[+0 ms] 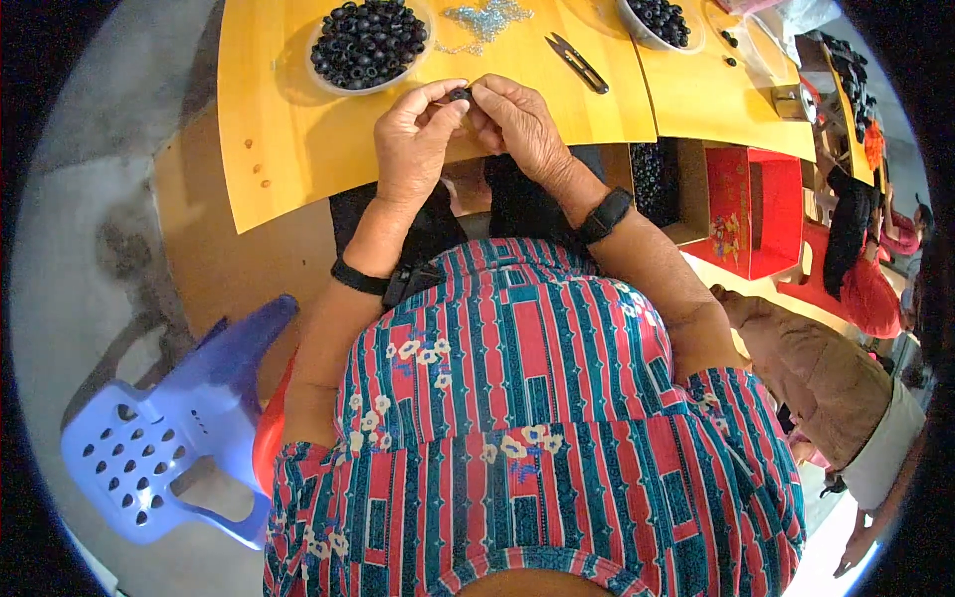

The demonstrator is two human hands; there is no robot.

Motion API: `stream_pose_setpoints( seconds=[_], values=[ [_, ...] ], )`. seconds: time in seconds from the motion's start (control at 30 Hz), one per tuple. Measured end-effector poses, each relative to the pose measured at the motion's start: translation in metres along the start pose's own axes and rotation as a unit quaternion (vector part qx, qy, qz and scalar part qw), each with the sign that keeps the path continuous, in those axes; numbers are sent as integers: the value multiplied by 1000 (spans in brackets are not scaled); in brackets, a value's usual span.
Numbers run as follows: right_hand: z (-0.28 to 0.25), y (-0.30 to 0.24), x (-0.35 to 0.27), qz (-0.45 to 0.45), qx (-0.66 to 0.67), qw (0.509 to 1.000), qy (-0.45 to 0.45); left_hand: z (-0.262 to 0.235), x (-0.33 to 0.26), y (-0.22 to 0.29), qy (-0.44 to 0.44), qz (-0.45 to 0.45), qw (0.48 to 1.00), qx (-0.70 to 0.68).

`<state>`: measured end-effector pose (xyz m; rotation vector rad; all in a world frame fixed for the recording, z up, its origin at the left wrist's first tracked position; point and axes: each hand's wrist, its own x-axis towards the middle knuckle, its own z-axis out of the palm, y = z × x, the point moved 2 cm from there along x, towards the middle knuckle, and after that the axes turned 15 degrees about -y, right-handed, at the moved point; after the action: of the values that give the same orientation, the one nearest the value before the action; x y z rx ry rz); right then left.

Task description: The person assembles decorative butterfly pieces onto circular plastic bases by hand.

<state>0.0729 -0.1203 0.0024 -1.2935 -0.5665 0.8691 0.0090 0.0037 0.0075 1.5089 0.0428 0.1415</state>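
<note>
My left hand pinches a small black round part between thumb and fingertips above the near edge of the yellow table. My right hand meets it there, its fingers closed at the same black part; whether it holds a second piece is hidden. Just beyond my left hand stands a clear bowl heaped with similar black parts. Right of the bowl lies a loose pile of small clear, shiny pieces. Black thread snips rest farther right.
A second bowl of black parts and a metal can stand on the right. Under the table are a carton of black parts and a red box. A blue plastic chair is at left; other people sit at right.
</note>
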Motion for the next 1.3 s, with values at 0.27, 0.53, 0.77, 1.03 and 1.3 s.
stream_pose_setpoints(
  seconds=[0.27,0.53,0.77,1.03,1.3],
  values=[
    [5,1,-1,-3,103,994,-47,-2,-4,-5,7,-33,996,-79],
    [4,5,0,72,209,972,-77,-6,-4,-8,28,11,999,14],
    [4,8,4,104,201,971,-72,-8,-2,-12,46,47,991,114],
    [10,1,3,71,98,992,-44,-5,-2,5,68,110,951,280],
    [3,3,6,58,-20,998,-7,-4,-3,-10,-15,78,996,51]
  ],
)
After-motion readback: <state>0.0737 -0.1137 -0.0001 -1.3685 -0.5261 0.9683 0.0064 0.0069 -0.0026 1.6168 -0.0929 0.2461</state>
